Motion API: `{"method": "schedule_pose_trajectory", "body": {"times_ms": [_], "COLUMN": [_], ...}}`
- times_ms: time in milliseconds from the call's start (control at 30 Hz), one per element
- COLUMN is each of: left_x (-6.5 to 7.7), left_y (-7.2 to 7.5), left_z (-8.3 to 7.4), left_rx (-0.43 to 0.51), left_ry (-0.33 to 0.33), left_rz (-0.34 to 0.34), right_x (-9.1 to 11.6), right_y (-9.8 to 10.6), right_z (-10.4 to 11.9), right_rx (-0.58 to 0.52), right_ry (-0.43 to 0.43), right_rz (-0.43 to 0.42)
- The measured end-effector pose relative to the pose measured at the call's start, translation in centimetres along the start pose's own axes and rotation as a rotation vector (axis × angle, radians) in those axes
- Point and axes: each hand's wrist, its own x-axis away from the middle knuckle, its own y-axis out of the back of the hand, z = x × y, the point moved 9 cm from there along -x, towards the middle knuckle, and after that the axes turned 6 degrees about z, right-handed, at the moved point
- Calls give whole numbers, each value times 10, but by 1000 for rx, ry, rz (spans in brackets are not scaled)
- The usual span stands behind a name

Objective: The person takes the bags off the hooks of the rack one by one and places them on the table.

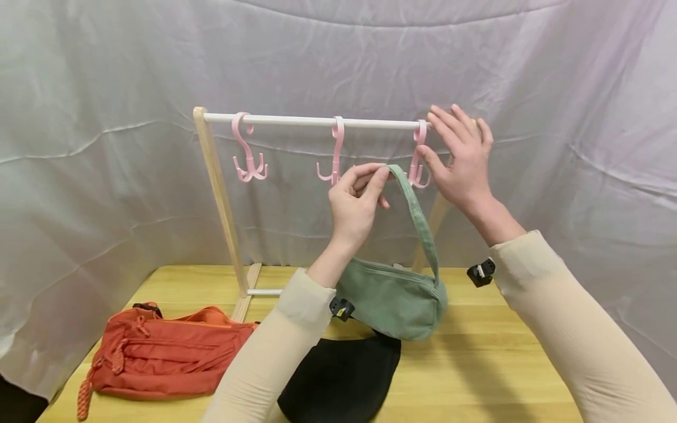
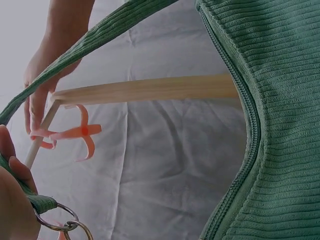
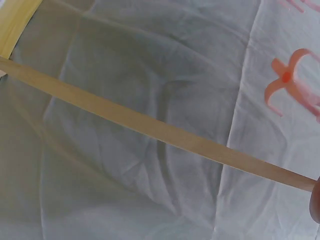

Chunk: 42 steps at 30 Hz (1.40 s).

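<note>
My left hand [image 1: 355, 202] pinches the strap [image 1: 419, 220] of a green corduroy shoulder bag [image 1: 394, 302], which hangs below it in front of the rack. Metal rings [image 2: 54, 218] at one strap end show by that hand in the left wrist view. My right hand [image 1: 462, 158], fingers spread and mostly straight, is at the right end of the white rail [image 1: 291, 121], beside a pink hook hanger [image 1: 415, 158]. The left wrist view shows its fingers at the rail close to that hanger. The strap is off the hooks.
Two more pink hangers, one at left [image 1: 250, 153] and one in the middle [image 1: 336, 150], hang on the rail. A red bag [image 1: 169, 355] lies at the table's left; a black bag [image 1: 344, 379] lies at the front, below the green one. Wooden posts [image 1: 219, 194] support the rail.
</note>
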Motion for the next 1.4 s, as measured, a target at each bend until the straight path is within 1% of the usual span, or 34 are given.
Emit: {"method": "schedule_pose_trajectory", "body": {"times_ms": [100,233,333,467,633,800,967,1167,1267,1400], "left_x": [1,3,4,5,6,6,5,5,5,4], "left_y": [3,8,12,15,18,23,27,30,30,29], "left_z": [-1,0,1,0,-2,-4,-5,-4,-6,-9], "left_rx": [-31,-81,-105,-114,-121,-145,-126,-107,-101,-102], "left_ry": [-2,7,2,-18,-32,-33,-3,40,39,25], "left_rz": [5,17,23,40,71,72,58,46,55,62], "right_x": [3,12,22,40,65,89,111,139,153,172], "right_y": [4,9,10,10,7,5,7,9,5,-6], "right_z": [3,7,12,19,28,35,37,38,37,36], "right_rx": [-45,-85,-128,-193,-200,-224,-246,-261,-278,-326], "right_ry": [-3,-11,1,27,34,13,-22,-28,-38,-57], "right_rz": [-27,-28,-26,-24,17,43,55,49,54,76]}}
